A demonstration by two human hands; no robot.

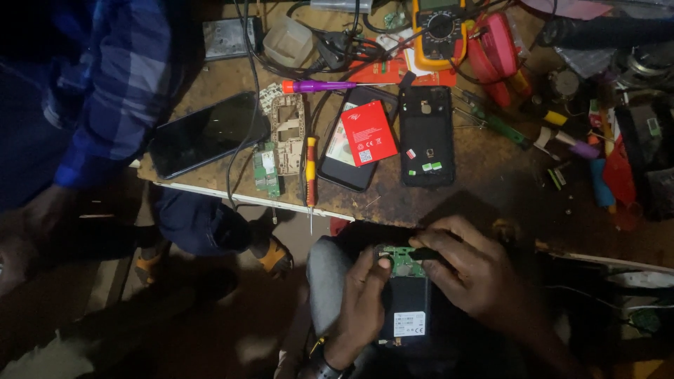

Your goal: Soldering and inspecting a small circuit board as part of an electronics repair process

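Holding the opened phone (408, 298) on our lap below the bench's near edge, left hand (361, 302) gripping its side, right hand (469, 270) pinching a dark tool (427, 255) on its green board (402, 261), we risk slipping in this dimness and scratching it.

A phone (408, 298) with its back cover off is held upright over the lap, below the bench edge, its length running toward the bench. A green circuit board (401, 260) is exposed at the upper end, and a black battery with a white label (409, 323) fills the lower part. The left edge is gripped from the side; the top right corner of the board is covered by fingers.
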